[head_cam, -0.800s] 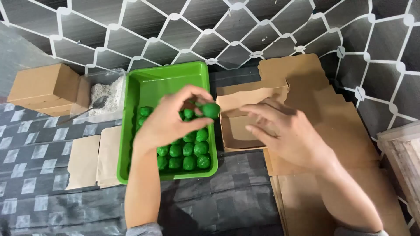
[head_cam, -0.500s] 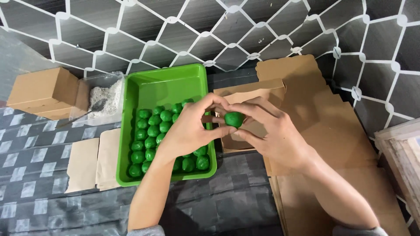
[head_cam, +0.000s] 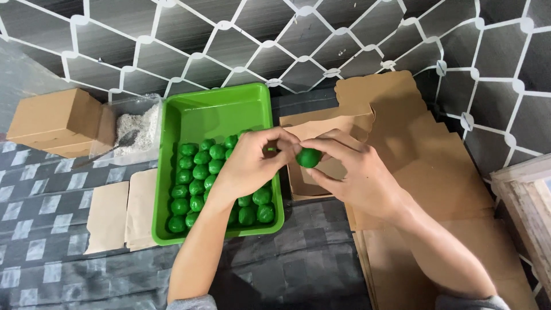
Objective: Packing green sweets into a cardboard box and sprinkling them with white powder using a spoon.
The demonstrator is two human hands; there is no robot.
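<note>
**One green ball, passed over the small box**

The right hand [head_cam: 359, 178] pinches a green ball [head_cam: 308, 157] between thumb and fingertips, fingers curled close around it, just above the open cardboard box [head_cam: 321, 172] that sits beside the green tray [head_cam: 218, 115]. The left hand [head_cam: 249, 166] hovers over the tray's right edge, fingers loosely bent and reaching toward the ball; whether its fingertips actually touch the ball I cannot tell.

To do this well, a light grip seems wise (the balls look soft enough to dent), with the ball kept low over the box so a slip lands inside it.

More green balls [head_cam: 198, 183] lie in rows in the tray. A stack of flat cardboard [head_cam: 425, 172] lies to the right, a closed brown box [head_cam: 57, 120] and a clear tub of white powder [head_cam: 135, 126] to the left.
</note>
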